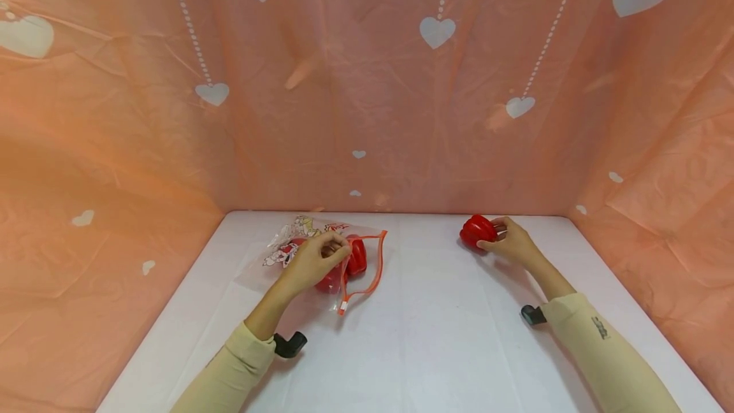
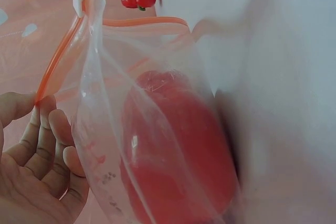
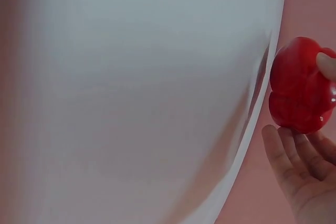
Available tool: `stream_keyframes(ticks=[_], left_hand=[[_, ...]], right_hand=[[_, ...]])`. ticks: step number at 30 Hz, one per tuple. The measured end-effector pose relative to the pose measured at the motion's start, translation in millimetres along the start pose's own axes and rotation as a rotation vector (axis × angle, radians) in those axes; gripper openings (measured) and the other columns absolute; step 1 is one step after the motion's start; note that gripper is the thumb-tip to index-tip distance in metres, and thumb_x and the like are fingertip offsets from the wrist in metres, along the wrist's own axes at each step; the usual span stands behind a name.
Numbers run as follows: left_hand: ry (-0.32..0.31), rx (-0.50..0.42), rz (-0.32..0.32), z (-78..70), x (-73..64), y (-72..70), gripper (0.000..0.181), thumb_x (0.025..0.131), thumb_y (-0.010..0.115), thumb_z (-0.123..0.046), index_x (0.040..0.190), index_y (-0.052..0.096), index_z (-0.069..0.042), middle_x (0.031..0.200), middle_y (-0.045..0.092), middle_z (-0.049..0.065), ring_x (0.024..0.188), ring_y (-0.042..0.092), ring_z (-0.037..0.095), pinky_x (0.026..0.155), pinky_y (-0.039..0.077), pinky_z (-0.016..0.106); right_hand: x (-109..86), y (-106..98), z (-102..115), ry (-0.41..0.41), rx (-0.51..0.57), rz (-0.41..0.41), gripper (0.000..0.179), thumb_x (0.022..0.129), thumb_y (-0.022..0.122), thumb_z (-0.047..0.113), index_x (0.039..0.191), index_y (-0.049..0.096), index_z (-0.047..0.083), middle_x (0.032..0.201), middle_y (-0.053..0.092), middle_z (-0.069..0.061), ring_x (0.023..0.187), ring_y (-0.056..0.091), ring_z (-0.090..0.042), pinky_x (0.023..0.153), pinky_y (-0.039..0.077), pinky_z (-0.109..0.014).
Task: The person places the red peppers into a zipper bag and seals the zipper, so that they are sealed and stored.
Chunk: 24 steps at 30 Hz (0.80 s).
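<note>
A clear zip bag (image 1: 258, 266) with an orange zip edge and a white slider (image 2: 77, 1) lies at the left of the table, its mouth spread toward the right. Red bell peppers (image 1: 358, 256) show inside it, one of them large through the plastic in the left wrist view. My left hand (image 1: 318, 260) pinches the orange edge between thumb and fingertips, holding that side up. Over at the far right, my right hand (image 1: 513, 241) grips another red bell pepper (image 1: 478, 232), thumb on one side and fingertips on the other.
A white cloth covers the table (image 1: 424, 336). Orange sheeting (image 1: 367, 113) with white hearts rises along the back and both sides, right at the table's edges. Dark wrist-camera mounts (image 1: 290, 344) stick out beside both sleeves.
</note>
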<state>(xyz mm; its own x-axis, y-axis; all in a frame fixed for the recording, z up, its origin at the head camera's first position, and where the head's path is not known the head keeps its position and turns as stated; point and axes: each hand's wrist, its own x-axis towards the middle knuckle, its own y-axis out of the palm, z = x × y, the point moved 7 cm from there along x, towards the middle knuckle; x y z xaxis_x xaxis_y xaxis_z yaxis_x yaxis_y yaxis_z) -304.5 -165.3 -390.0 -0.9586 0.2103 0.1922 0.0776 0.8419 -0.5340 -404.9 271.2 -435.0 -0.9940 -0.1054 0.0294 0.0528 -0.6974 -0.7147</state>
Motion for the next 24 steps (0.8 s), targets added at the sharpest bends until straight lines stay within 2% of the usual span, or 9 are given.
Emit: stream_keyframes(ticks=[4,13,20,24], left_hand=[[-0.001,-0.005,0.000,-0.2,-0.2,-0.5,0.013,0.103,0.075,-0.022,0.111,0.072,-0.012,0.097,0.071,0.003,0.090,0.063,0.021,0.077,0.055,0.033],[0.007,-0.004,-0.002,0.4,-0.1,-0.7,0.013,0.103,0.075,-0.021,0.111,0.072,-0.011,0.097,0.071,0.002,0.091,0.064,0.021,0.078,0.055,0.032],[0.013,0.002,-0.002,-0.3,-0.2,-0.9,0.013,0.102,0.076,-0.021,0.110,0.072,-0.011,0.097,0.071,0.002,0.090,0.064,0.020,0.077,0.055,0.032],[0.017,0.008,-0.006,-1.0,-0.3,-1.5,0.013,0.102,0.076,-0.021,0.110,0.072,-0.012,0.096,0.071,0.002,0.089,0.064,0.020,0.077,0.055,0.032]], right_hand=[[-3.3,6.4,8.5,-0.019,0.002,0.013,0.070,0.096,0.081,0.024,0.145,0.044,-0.009,0.136,0.058,-0.032,0.123,0.058,-0.048,0.099,0.058,-0.053],[-12.9,20.8,39.4,-0.157,-0.006,0.002,0.068,0.094,0.084,0.023,0.141,0.050,-0.010,0.131,0.064,-0.030,0.116,0.062,-0.044,0.094,0.059,-0.052],[-20.3,31.8,57.7,-0.209,0.022,-0.004,0.065,0.091,0.088,0.019,0.138,0.054,-0.009,0.126,0.066,-0.027,0.111,0.066,-0.041,0.088,0.061,-0.044],[-23.8,37.1,66.8,-0.231,0.037,0.000,0.064,0.089,0.089,0.017,0.137,0.054,-0.008,0.125,0.067,-0.026,0.110,0.067,-0.039,0.089,0.062,-0.045]])
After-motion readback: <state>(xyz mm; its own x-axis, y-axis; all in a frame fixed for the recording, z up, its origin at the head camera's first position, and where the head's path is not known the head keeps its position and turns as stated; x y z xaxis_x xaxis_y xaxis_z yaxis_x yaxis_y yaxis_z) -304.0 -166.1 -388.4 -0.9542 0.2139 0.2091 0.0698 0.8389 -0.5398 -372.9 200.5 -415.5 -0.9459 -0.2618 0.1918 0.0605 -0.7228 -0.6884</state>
